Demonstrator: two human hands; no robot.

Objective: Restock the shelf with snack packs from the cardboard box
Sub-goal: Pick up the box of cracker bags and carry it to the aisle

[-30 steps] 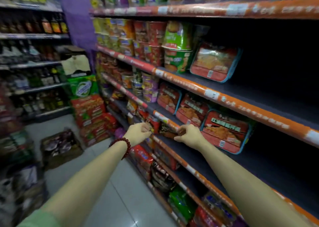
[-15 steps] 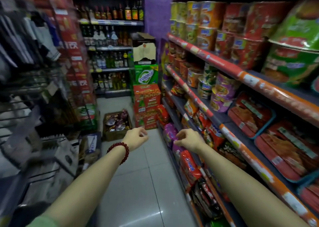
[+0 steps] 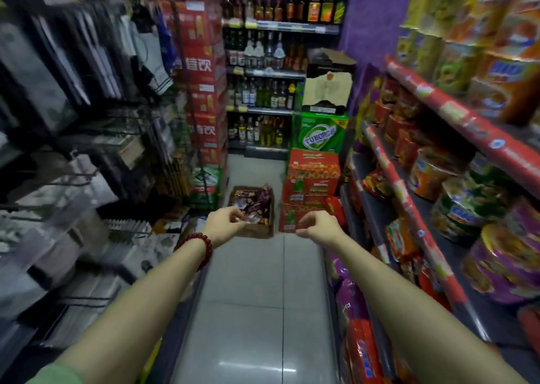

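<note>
Two bare hands are extended over the aisle floor (image 3: 248,281). The left hand (image 3: 225,223) has its fingers loosely curled, with thumb and fingertips close together and nothing visibly between them. The right hand (image 3: 318,227) is in the same posture, holding nothing.

One cardboard box (image 3: 253,212) sits on the floor just beyond the fingertips of the left hand. Its open top faces up and its long axis runs down the aisle, away from the person. The snack packs (image 3: 251,202) inside lie in a jumbled pile; blur prevents a count.

A stack of red cartons (image 3: 312,179) stands beside the box, beyond the fingers of the right hand. The shelf (image 3: 409,196) runs along the outer side of the right hand. A clear strip of tile lies between both forearms.
</note>
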